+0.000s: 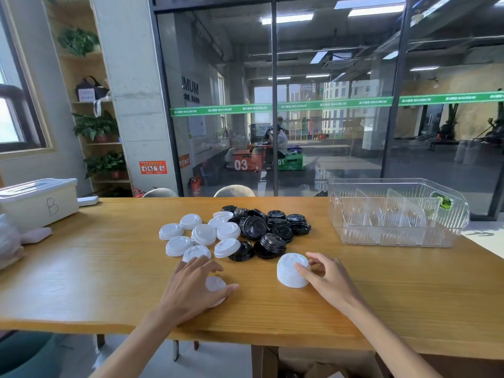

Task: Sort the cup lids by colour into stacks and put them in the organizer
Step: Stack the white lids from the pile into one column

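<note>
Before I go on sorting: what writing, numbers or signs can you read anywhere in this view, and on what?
"B": handwritten on the white box at the table's left.
"03": orange box behind the glass.
"01": green box beside it.
"MAXIMUM": repeated along the green stripe on the glass; its other characters are too small.
Red sign on the pillar: too small to read.

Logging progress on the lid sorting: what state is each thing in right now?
White stack: upright on the table, held by right hand.
Single white lid: under left hand, gripped.
Loose white lids: scattered, unstacked.
Black lids: heaped, unsorted.
Organizer: empty.
</note>
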`<state>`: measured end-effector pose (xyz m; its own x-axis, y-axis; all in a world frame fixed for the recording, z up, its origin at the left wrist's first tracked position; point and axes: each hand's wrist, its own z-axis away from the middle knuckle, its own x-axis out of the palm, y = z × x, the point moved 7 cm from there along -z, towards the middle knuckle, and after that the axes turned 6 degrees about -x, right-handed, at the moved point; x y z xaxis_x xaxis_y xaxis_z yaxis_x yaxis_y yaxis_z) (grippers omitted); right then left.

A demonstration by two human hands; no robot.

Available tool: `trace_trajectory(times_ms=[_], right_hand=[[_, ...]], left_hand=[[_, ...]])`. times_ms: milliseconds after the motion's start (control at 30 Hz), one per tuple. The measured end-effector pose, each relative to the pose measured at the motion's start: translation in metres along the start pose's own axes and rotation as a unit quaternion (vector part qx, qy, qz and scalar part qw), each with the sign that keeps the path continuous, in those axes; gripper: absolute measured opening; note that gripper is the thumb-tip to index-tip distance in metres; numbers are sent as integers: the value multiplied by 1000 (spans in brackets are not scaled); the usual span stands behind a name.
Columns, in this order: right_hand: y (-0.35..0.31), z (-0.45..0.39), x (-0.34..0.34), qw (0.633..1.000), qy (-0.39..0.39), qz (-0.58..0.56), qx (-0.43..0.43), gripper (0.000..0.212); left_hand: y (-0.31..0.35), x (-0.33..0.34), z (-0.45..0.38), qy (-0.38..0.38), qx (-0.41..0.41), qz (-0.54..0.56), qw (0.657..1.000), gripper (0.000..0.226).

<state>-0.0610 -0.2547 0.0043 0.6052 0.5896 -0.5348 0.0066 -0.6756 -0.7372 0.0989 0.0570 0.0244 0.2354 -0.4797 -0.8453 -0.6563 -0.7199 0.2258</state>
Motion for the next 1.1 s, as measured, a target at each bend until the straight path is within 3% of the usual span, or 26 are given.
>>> trace_trajectory(times_ms=[200,400,733,900,1100], right_hand=[[0,0,-1,1000,-3,-1,1,66],[-2,2,0,1000,-5,-2,1,62],[-7,5,-2,1000,-5,8,-10,54],[-7,4,-2,1000,-10,11,-12,59],[-6,5,-3,1000,-7,8,-10,61]], left_hand=[[8,-3,-3,32,38,-37,998,68],[22,-10,-12,61,23,-3,998,64],[92,1,-44,1,-59,116,992,51],[112,23,-61,-90,-142,318,933,45],[121,36,-64,-137,-189,420,877,45]])
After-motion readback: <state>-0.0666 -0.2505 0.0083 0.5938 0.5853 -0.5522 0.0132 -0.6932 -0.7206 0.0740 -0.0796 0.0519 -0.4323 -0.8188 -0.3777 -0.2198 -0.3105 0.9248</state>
